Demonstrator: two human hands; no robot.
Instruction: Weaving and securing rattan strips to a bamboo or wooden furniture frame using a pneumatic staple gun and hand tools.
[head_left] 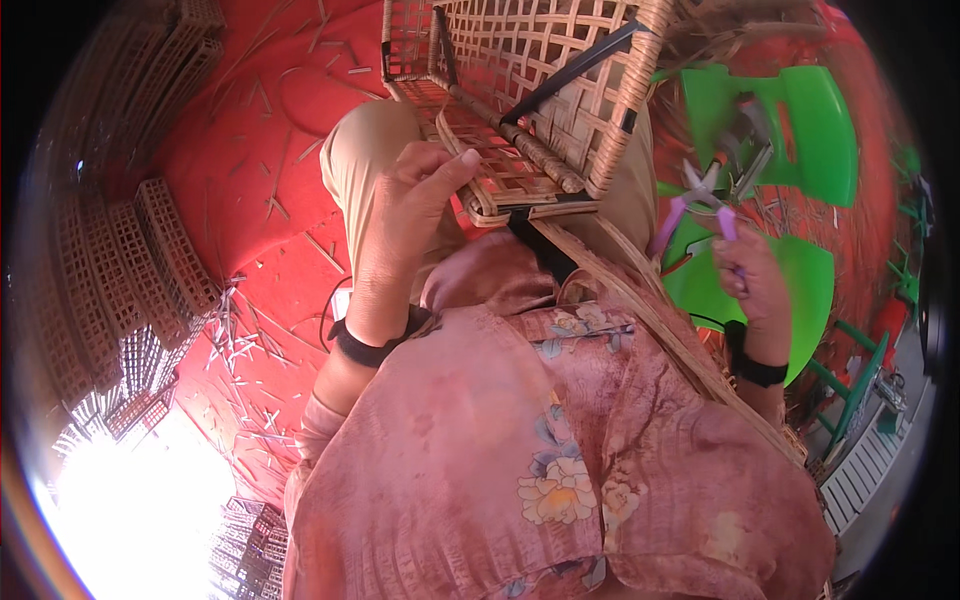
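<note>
A woven cane basket (625, 110) with an open lattice and dark straps stands against my knees at the top middle. My left hand (415, 195) is closed on its near left edge, the thumb lying along a cane strip. Long flat cane strips (650, 300) run from the basket's near corner down across my right side. Off to the right, apart from the basket, my right hand (752, 272) grips purple-handled shears (699, 195) by one handle. Their jaws are spread and point away from me.
A green plastic chair (820, 140) stands at my right, with a blurred metal tool (745, 145) over it. Stacked woven lattice pieces (160, 250) line the left side. Cane scraps (265, 425) litter the red floor covering (225, 195). Bright glare washes out the lower left.
</note>
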